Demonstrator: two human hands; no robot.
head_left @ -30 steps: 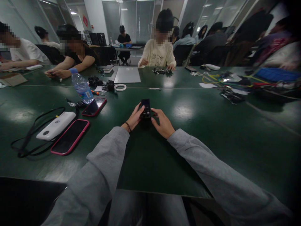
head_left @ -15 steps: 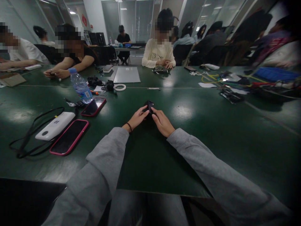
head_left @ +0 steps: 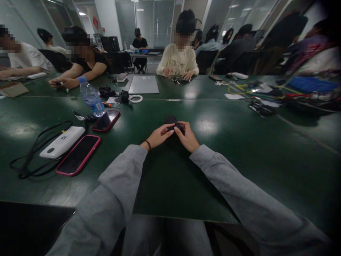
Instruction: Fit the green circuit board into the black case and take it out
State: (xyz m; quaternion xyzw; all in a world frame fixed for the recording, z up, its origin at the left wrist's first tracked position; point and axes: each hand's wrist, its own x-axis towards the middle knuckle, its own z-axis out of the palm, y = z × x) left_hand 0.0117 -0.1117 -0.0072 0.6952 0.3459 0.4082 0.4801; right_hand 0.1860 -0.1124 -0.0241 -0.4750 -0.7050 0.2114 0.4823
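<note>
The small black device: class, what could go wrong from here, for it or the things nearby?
1. The small black device is held between the left grip and right grip; it could slip and knock against the green table.
2. Both grips cover part of it, so a press in the wrong spot might go unnoticed.
3. The bottle stands close to a red-edged phone; if bumped, it might topple onto it.
</note>
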